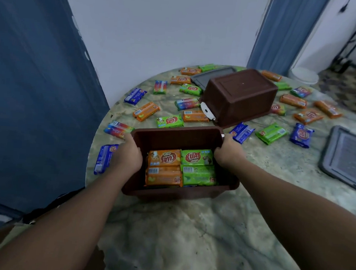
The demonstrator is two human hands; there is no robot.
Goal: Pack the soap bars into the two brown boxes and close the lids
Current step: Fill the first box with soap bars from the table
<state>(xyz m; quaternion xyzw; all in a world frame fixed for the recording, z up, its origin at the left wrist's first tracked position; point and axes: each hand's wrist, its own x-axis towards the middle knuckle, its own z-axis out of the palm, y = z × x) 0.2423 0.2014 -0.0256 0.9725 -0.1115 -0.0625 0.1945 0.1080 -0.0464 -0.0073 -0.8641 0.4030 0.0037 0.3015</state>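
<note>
My left hand (128,155) and right hand (227,151) grasp the half-filled box (177,134) at frame centre on the table (188,229). Tilting it could tumble the packed soap bars (181,168); the second box (240,94), upper right, lies overturned.

Counted two brown boxes (241,95): one upright, one overturned. Two grey lids (347,157) lay on the tabletop. Four soap bars (164,158) showed inside the upright box: two orange, two green.
</note>
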